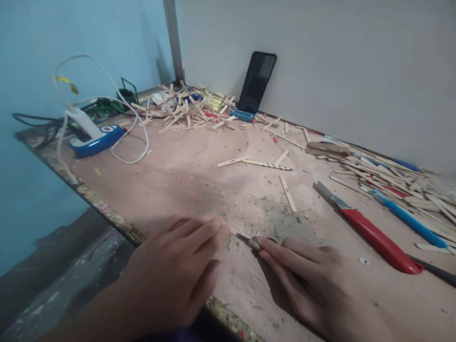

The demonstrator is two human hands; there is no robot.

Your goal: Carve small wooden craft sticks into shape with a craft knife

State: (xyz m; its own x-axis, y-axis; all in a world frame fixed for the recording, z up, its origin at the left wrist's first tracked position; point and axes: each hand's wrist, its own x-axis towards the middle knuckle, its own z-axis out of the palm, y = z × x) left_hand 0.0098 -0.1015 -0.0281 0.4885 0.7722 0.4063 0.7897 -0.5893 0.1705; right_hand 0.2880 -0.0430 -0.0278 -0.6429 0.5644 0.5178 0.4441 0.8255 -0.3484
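Note:
My right hand [309, 275] is closed around a small craft knife [252, 243]. Its short dark blade points left toward my other hand, and most of its handle is hidden by my fingers. Near the table's front edge, my left hand [185, 256] lies with its fingers pressed together. A pale wooden craft stick [231, 229] pokes out a little from under those fingertips, and the blade tip is at or close to its end. The rest of the stick is covered by the hand.
A red-handled knife [381, 240] and a blue pen-like tool [409, 218] lie at right beside piled craft sticks [388, 178]. A pencil [267, 165] and a loose stick [288, 193] lie mid-table. Further back are a phone [257, 81], another stick heap [187, 111] and a blue extension socket [96, 141].

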